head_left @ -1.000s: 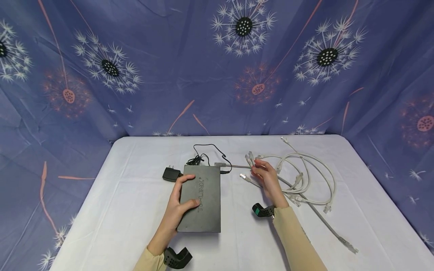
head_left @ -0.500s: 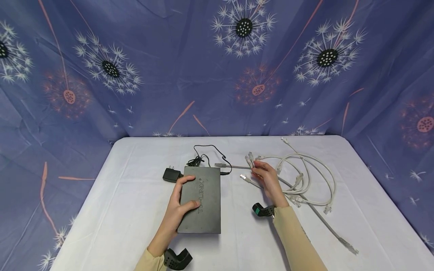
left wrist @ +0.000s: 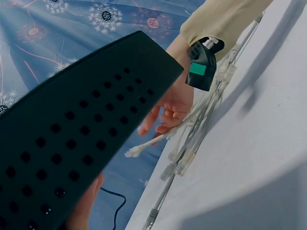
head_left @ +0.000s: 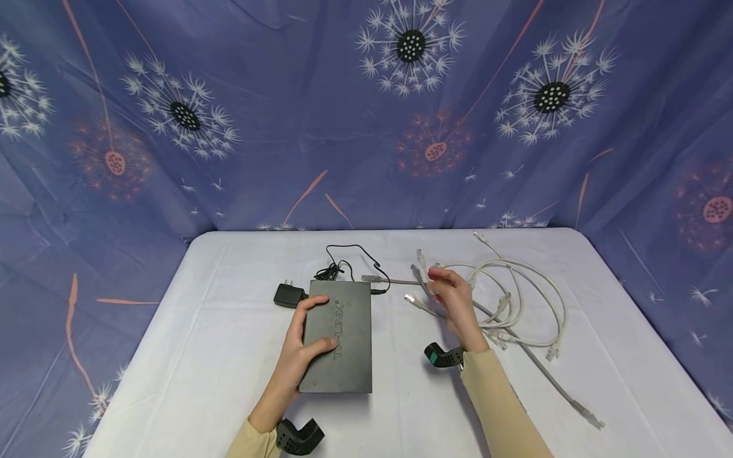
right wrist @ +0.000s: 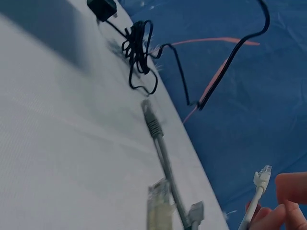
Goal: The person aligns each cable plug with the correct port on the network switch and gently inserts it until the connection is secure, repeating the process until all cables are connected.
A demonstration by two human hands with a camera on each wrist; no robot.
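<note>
From the head: gripping the left edge of a black box (head_left: 350, 337) with the left hand (head_left: 300, 343), with thumb and one finger laid on its top; pinching a white cable (head_left: 422, 266) near its plug with the right hand (head_left: 455, 305), to the right of the box; showing a black adapter (head_left: 289, 294) just left of the box, a black cord (head_left: 328, 273) bunched behind it, a grey cable (head_left: 544, 369) passing under the right hand, and other white cables (head_left: 497, 323) looped farther right on the white surface (head_left: 229, 331); covering part of the box's top, yet leaving TP-LINK readable.

From the left wrist: blocking much of the view with the box, dark and tilted, with rows of round holes; showing the right hand past its edge, with fingers curled at the white cable.

From the right wrist: cropping the right hand at the lower right; holding the white cable with its clear plug exposed; showing a blurred plug (right wrist: 159, 206) before the grey cable.
</note>
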